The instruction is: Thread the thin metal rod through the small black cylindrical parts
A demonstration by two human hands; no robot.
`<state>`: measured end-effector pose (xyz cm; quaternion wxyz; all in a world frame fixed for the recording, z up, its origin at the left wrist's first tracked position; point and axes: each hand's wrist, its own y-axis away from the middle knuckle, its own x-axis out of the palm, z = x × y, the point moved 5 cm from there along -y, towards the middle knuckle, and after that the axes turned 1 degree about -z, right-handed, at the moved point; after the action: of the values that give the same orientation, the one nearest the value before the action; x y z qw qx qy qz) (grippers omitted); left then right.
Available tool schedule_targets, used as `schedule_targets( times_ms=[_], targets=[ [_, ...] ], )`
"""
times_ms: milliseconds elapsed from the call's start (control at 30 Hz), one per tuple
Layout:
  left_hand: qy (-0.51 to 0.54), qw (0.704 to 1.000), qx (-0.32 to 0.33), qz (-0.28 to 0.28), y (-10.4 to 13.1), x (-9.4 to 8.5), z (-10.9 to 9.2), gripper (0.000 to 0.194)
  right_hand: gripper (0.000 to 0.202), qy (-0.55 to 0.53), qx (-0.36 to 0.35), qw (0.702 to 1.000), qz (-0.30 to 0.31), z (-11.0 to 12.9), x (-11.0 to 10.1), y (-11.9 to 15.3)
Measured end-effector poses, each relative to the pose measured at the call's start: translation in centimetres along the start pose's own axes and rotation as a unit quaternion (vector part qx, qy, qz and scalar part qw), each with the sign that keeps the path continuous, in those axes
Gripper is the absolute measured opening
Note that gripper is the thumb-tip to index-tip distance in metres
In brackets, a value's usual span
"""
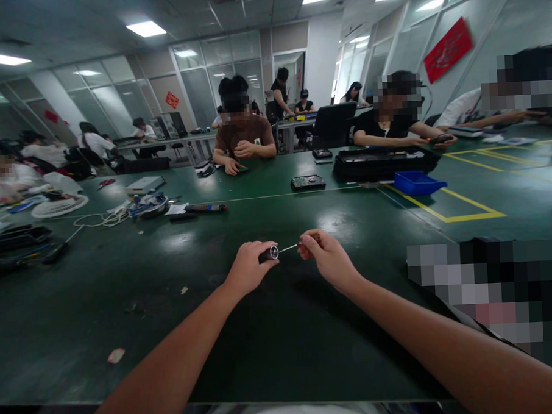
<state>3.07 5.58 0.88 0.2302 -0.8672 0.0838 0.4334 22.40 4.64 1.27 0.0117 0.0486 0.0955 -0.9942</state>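
Observation:
My left hand [250,268] is closed round a small black cylinder [273,252] with a silvery ring at its end, which faces right. Fingers and thumb grip it from both sides, just above the green tabletop [282,347]. In my right hand [326,256] is a screwdriver [287,248], pinched by its handle. Its thin metal shaft points left, with its tip at the cylinder's ringed end; whether the tip is inside or only touching I cannot tell.
Beyond my hands lie a hard drive [308,182], a long black casing [386,163] and a blue bin [419,182]. An electric screwdriver [206,208] and coiled cables [148,205] are at left. Paper scraps dot the near left. Several people work around the table.

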Motion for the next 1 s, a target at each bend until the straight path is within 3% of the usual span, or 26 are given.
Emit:
schedule_targets(
  times_ms=[267, 500, 733, 1000],
  targets=[
    [0.004, 1.0, -0.009, 0.006, 0.0, 0.2, 0.3, 0.037, 0.024, 0.059, -0.016, 0.998, -0.011, 0.1, -0.2, 0.1],
    [0.005, 1.0, -0.025, 0.011, 0.1, 0.2, 0.5, 0.037, 0.025, 0.1, -0.079, 0.99, -0.068, 1.3, -1.3, 0.4],
    [0.011, 1.0, -0.019, 0.012, 0.1, 0.1, 0.2, 0.037, 0.02, 0.136, -0.114, 0.984, -0.027, 1.9, -0.7, 1.0],
    [0.006, 1.0, -0.013, 0.007, 0.1, 0.3, 0.6, 0.037, 0.021, 0.138, -0.118, 0.982, -0.043, 1.9, -0.9, 0.9]
  ],
)
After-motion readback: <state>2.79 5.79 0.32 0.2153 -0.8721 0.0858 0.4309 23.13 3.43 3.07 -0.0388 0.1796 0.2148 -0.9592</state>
